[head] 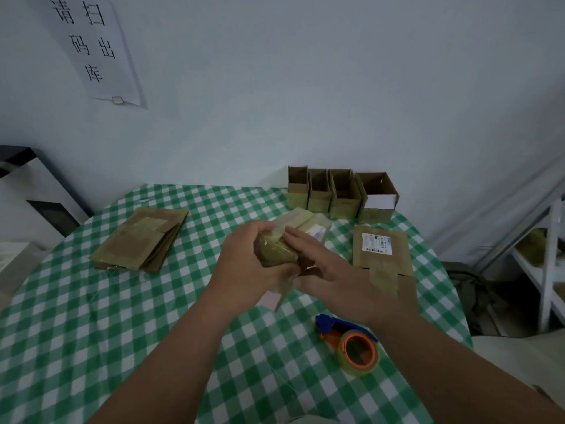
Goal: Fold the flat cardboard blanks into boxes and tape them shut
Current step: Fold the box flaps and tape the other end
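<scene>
A small cardboard box (301, 229) is held above the middle of the table, its near end covered in yellowish tape. My left hand (244, 261) grips that near end from the left, fingers curled round it. My right hand (324, 267) lies against the box's right side with the fingers stretched along it and the thumb underneath. A loose strip of clear tape hangs below the box. A stack of flat cardboard blanks (140, 238) lies to the left. One more flat blank (382, 255) with a white label lies to the right.
Several folded open boxes (342, 194) stand in a row at the table's far edge by the wall. A blue and orange tape dispenser (351, 341) lies near my right forearm. The green checked tablecloth (91, 316) covers the table. White shelving (547, 264) stands at the right.
</scene>
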